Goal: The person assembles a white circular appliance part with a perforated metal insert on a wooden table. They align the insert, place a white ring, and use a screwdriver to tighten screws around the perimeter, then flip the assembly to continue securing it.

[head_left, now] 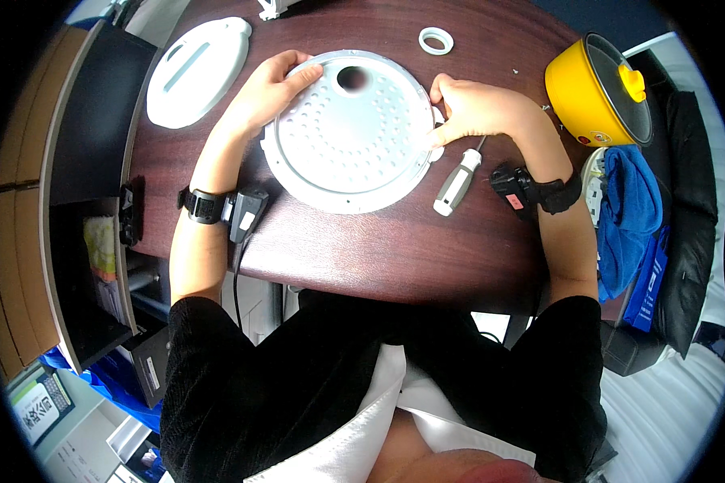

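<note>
A round silver lid plate (342, 173), dotted with small dimples and with one round hole near its far edge, is held at the table between my hands. My left hand (278, 90) grips its far-left rim, thumb on top and the other fingers partly hidden at the edge. At the opposite side, my right hand (477, 107) has its thumb against the right rim beside a small tab, with the fingers curled around the edge. A screwdriver (457, 187) with a grey and white handle lies just below my right hand, its shaft pointing away from me.
A white oval cover (197, 72) lies at the far left, and a white ring (436, 41) sits beyond the plate. On the right stand a yellow pot (584, 92) with a dark lid and a blue cloth (628, 209). Shelves (89, 185) border the table's left side.
</note>
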